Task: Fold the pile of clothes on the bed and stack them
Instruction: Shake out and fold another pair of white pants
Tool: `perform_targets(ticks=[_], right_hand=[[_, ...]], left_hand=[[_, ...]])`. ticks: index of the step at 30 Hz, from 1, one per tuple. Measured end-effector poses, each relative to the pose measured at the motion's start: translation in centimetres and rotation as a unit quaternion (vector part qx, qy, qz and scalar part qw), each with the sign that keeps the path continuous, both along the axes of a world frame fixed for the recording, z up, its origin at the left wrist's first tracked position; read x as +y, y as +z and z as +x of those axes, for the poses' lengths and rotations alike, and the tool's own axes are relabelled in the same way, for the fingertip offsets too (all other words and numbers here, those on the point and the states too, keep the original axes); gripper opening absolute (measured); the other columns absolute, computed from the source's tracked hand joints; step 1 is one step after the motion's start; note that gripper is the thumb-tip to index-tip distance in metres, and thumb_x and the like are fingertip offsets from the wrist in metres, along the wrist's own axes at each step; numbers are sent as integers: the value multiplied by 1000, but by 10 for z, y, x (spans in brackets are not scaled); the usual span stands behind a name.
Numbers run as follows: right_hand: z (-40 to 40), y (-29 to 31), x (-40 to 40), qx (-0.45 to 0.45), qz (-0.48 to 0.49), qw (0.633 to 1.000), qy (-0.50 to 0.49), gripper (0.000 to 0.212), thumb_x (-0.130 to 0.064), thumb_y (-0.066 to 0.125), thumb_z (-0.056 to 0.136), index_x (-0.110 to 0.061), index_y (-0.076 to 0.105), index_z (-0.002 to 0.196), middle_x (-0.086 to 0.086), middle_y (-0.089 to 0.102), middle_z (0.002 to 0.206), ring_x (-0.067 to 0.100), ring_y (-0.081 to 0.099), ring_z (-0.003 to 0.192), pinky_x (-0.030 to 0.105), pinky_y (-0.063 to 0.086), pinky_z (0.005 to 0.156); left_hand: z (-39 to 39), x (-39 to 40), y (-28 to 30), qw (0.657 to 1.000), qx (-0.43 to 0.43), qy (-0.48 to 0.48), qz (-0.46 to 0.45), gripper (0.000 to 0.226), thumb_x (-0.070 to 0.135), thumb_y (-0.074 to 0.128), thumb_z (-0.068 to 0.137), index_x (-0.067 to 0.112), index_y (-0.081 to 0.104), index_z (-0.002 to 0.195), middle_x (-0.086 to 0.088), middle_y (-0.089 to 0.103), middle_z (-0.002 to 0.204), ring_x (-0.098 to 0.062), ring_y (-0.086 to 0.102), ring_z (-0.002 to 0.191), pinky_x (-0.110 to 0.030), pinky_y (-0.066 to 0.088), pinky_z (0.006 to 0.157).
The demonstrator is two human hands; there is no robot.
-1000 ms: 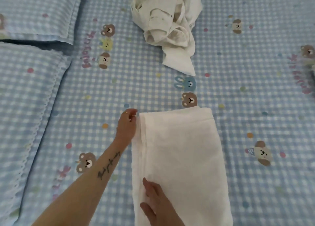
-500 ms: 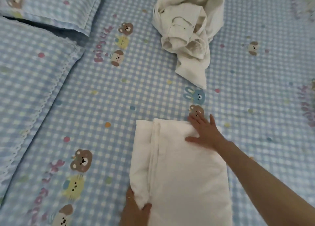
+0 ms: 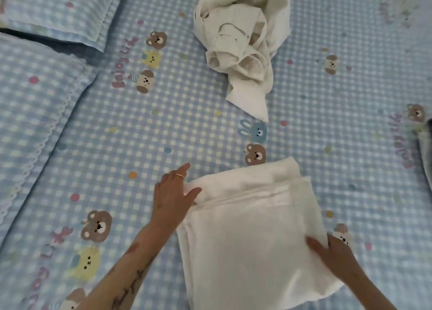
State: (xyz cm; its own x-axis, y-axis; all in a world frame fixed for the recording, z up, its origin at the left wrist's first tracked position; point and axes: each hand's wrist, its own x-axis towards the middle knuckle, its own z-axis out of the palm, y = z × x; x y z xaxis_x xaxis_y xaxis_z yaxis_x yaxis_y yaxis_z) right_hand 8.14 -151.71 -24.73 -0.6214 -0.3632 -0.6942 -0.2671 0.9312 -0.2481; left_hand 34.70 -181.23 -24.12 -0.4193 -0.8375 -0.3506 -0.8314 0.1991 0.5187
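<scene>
While the white folded cloth (image 3: pixel 254 235) lies on the bed (image 3: pixel 117 146) close in front of the person, both hands are busy at its edges. The left hand (image 3: pixel 174 196) pinches the far left corner between thumb and fingers, and the right hand (image 3: pixel 332 251) grips the right edge with the thumb on top. I think the soft layers can slip apart if one corner is pulled more than the other, so the fold can open or become crooked. Further away lies the crumpled cream garment (image 3: pixel 243 45), not folded yet, well apart from the cloth. Two pillows (image 3: pixel 35 103) rest at the left side. Something grey (image 3: pixel 426 150) shows at the right border; I cannot tell what it is. Nothing stands between the hands and the crumpled garment.
</scene>
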Motion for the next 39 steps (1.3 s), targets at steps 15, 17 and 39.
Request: perform_targets(ticks=[15, 17, 39], right_hand=[[9, -8, -46, 42, -194, 974, -108, 30, -30, 58, 92, -10, 47, 111, 3, 61, 98, 28, 58, 93, 35, 40, 78], [6, 7, -39, 69, -226, 965, -114, 24, -29, 57, 93, -12, 47, 106, -4, 55, 87, 23, 52, 85, 33, 35, 74], [-515, 173, 254, 254, -279, 889, -259, 30, -22, 57, 94, -2, 49, 115, 18, 60, 115, 36, 57, 108, 34, 39, 86]], left_hand=[[12, 164, -1, 909, 105, 362, 177, 57, 16, 64, 87, 13, 40, 138, -13, 54, 133, -31, 51, 120, -27, 34, 86], [-1, 163, 20, 920, 122, 348, 133, 53, 17, 62, 89, 18, 41, 138, -2, 59, 120, -29, 54, 115, -25, 32, 81], [-564, 348, 130, 930, 316, 92, 162, 32, 17, 53, 93, 16, 47, 124, 3, 60, 101, -25, 59, 97, -34, 47, 74]])
